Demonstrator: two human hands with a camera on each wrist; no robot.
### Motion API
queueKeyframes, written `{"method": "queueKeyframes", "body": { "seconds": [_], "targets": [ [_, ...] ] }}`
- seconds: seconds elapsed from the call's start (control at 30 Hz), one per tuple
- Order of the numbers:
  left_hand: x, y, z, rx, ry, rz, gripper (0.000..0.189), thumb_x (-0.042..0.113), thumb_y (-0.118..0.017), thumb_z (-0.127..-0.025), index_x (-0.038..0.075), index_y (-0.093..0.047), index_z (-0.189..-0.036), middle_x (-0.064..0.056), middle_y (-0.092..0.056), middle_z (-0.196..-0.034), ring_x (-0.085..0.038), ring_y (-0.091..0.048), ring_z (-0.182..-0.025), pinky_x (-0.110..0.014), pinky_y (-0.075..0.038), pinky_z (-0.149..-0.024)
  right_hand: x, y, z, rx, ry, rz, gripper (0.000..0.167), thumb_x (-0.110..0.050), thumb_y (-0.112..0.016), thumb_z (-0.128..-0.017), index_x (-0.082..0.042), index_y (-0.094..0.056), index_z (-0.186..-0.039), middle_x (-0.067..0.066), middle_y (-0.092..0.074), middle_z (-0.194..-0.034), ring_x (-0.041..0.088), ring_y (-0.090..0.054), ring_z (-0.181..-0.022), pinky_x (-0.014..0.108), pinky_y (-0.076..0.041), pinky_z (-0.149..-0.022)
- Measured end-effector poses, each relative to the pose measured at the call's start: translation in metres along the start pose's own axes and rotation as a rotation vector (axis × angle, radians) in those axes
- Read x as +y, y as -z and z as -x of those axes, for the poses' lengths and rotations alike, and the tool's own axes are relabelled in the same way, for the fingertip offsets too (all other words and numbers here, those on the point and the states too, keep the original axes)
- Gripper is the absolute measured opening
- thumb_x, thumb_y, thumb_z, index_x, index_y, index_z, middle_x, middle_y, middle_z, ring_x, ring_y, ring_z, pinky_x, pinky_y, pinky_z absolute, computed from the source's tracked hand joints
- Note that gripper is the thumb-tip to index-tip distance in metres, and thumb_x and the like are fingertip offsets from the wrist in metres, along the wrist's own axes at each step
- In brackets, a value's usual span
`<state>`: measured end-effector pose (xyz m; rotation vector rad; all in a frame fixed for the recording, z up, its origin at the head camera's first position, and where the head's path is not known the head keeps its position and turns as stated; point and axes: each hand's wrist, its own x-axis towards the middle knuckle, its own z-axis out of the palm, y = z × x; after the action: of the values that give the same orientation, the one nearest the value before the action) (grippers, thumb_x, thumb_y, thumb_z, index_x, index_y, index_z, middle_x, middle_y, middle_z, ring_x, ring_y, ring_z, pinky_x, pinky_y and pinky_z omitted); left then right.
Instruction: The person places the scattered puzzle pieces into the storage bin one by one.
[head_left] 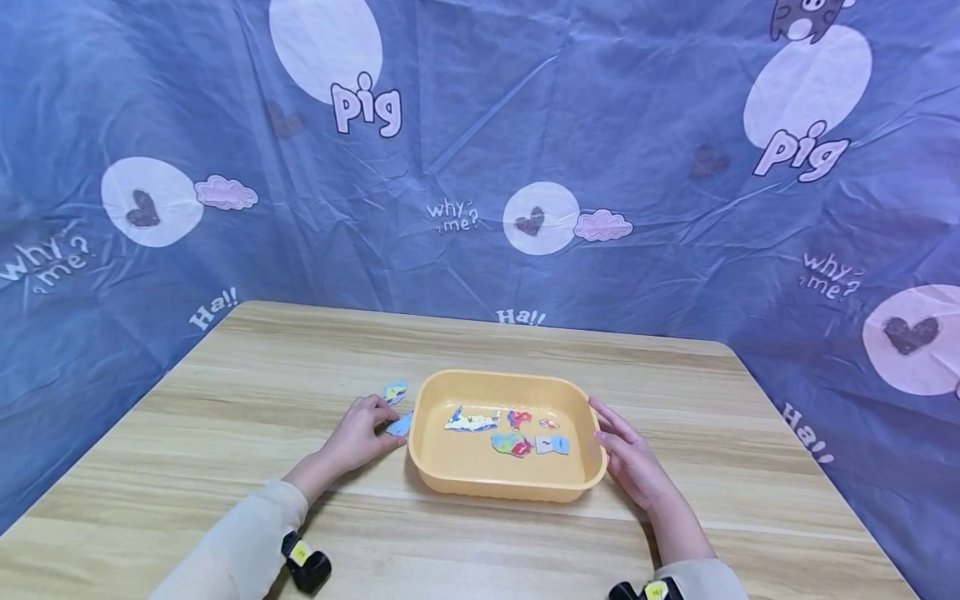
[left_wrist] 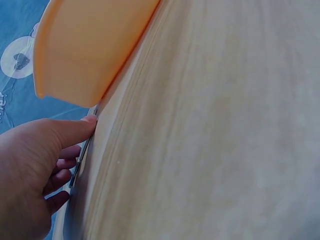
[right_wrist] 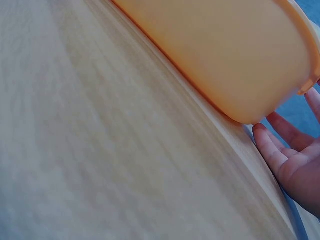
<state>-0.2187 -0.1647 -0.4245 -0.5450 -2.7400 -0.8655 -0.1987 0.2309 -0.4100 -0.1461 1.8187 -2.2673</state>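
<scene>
A yellow-orange plastic tray [head_left: 498, 486] sits on the table, holding several flat, printed cardboard pieces that look like puzzle pieces. Just left of it, my left hand [head_left: 360, 437] pinches a light blue puzzle piece [head_left: 401, 425] by its edges, thumb on the near side. In the left wrist view the hand [left_wrist: 35, 165] is low at the tabletop, thumb tip beneath the tray's overhanging corner. Beyond those fingers lies another blue and yellow puzzle piece [head_left: 395, 392]. My right hand [head_left: 633, 458] rests its extended fingers along the tray's right side, fingertips at the wall and rim.
Inside the tray are a long white and blue piece [head_left: 472, 421], a red piece [head_left: 517, 419], a green and red piece [head_left: 512, 444] and a blue and white piece [head_left: 552, 445]. The wooden table [head_left: 360, 342] ends at a blue printed cloth [head_left: 450, 283].
</scene>
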Motion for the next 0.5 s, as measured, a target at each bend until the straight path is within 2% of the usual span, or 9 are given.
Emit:
{"method": "queueKeyframes", "body": {
  "seconds": [0.37,0.5],
  "targets": [
    [-0.0006,-0.0008,0.0006,0.014,0.031,0.041,0.035,0.021,-0.075,-0.063,0.001,-0.065,-0.089,-0.004,-0.053,-0.09,-0.022,-0.045,-0.088,-0.037,-0.038,-0.079,-0.0002,-0.0001,0.0,0.002,0.003,0.011,0.055,-0.006,-0.045,-0.086,-0.006,-0.021,-0.136,0.025,-0.016,-0.134,0.016,-0.045,-0.107,0.03,-0.038,-0.087],
    [-0.0016,-0.001,0.0017,0.024,0.02,0.045,0.033,0.021,-0.075,-0.063,0.001,-0.065,-0.088,-0.002,-0.053,-0.089,-0.021,-0.045,-0.086,-0.036,-0.038,-0.077,-0.0001,0.0,-0.0001,0.006,0.005,0.015,0.055,-0.006,-0.046,-0.086,-0.006,-0.022,-0.136,0.024,-0.016,-0.134,0.017,-0.045,-0.107,0.03,-0.038,-0.087]
  ]
}}
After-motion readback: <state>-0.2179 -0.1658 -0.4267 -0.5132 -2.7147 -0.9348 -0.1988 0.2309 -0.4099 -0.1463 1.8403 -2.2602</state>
